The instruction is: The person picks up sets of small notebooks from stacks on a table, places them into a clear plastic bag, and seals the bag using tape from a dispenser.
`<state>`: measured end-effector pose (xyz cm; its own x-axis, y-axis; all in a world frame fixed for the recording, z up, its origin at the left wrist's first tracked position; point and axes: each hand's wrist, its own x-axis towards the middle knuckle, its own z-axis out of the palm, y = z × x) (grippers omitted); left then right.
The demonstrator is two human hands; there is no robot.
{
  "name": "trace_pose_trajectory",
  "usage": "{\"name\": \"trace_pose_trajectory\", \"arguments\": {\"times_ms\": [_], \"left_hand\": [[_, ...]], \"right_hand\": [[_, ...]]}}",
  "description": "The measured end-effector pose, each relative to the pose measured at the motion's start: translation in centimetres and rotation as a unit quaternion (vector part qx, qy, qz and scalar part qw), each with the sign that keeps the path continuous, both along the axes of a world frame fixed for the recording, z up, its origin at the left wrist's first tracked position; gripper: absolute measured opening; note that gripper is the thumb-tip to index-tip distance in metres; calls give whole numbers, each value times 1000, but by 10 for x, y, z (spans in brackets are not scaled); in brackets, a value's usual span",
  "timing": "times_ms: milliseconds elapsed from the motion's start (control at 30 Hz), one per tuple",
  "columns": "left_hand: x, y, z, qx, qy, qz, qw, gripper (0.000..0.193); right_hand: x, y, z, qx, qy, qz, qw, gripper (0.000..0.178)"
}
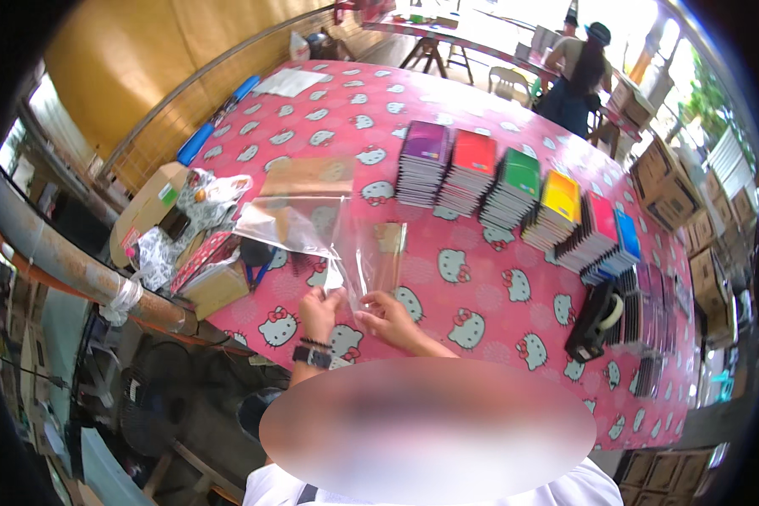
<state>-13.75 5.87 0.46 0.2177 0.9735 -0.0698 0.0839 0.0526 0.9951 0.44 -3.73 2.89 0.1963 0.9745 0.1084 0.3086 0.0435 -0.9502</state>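
Over a glossy pink tabletop (437,293) near a yellow wall (143,63), both hands (319,312) pinch thin clear plastic film (346,261), fingertips closed.

The table (497,329) carries 6 stacks of notebooks (513,187) in 1 row, running from the far centre toward the right edge. A tape dispenser (593,322) lies on the near side of the row's right end. Additional stacks (652,305) stand to the right of the dispenser. Left of the row, a plastic bag (285,229) extends beyond the left hand (319,312) and right hand (388,322). A carton (219,293) sits at the table's left edge. A sheet (292,83) lies near the far left corner. Behind, at a far table (455,35), 1 person (582,84) is positioned toward the right end. Boxes (666,183) are located beyond the right edge.
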Motion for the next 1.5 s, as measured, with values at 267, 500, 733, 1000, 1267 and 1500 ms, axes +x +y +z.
{"name": "trace_pose_trajectory", "arguments": {"times_ms": [267,500,733,1000,1267,1500], "left_hand": [[51,-128,27,-69,-89,-184,976,15],[52,-107,51,-168,-199,-392,882,50],[65,-73,16,-189,-89,-373,904,27],[83,-70,16,-215,-95,-424,875,23],[52,-66,-41,-27,109,-223,968,17],[49,-53,-55,89,68,-152,982,36]], "right_hand": [[48,-88,9,-36,357,-70,931,7],[47,-123,30,75,-269,-120,953,15],[29,-128,23,27,-330,-278,902,34],[74,-157,-4,-192,-241,-366,878,47],[82,-170,26,53,-341,-338,876,48],[61,-161,-10,-197,-433,-235,848,42]]}}
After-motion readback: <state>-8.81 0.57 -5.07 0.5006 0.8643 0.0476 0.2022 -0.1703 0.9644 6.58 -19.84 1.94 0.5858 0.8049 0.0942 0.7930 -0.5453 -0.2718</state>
